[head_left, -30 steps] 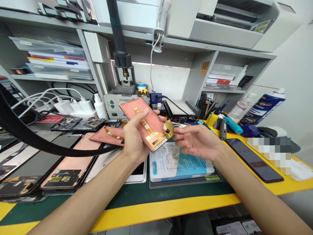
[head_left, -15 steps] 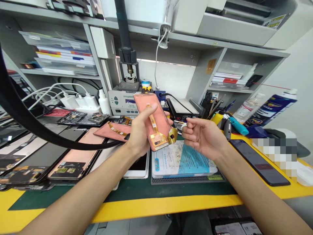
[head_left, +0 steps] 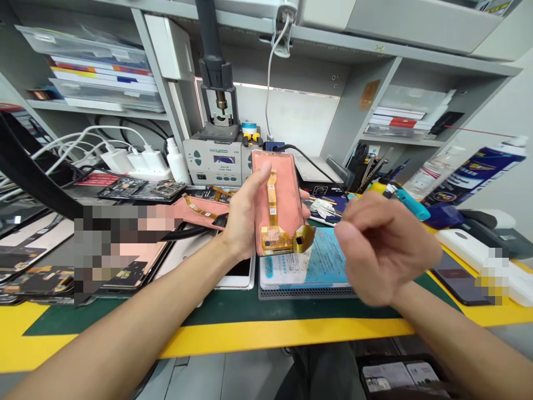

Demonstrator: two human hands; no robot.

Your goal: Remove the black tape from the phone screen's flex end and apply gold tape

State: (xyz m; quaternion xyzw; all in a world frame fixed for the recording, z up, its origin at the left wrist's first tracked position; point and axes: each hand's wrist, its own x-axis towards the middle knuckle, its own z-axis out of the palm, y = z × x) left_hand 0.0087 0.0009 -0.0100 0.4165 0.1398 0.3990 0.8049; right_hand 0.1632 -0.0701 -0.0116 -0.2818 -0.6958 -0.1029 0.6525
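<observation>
The copper-backed phone display panel [head_left: 283, 203] is now held upright over the middle of the desk [head_left: 266, 336], gripped by the closed fingers [head_left: 260, 191] of the left hand [head_left: 244, 219]. The right hand [head_left: 385, 247] has been drawn away from the gold foil tab [head_left: 303, 241] (its curled fingers are too blurred to be called open or closed).

Our left hand [head_left: 244, 219] and right hand [head_left: 385, 247] are bare, and so are our forearms [head_left: 104, 300], which reach in from the lower corners; dark grey trousers [head_left: 320, 375] show between them.
</observation>
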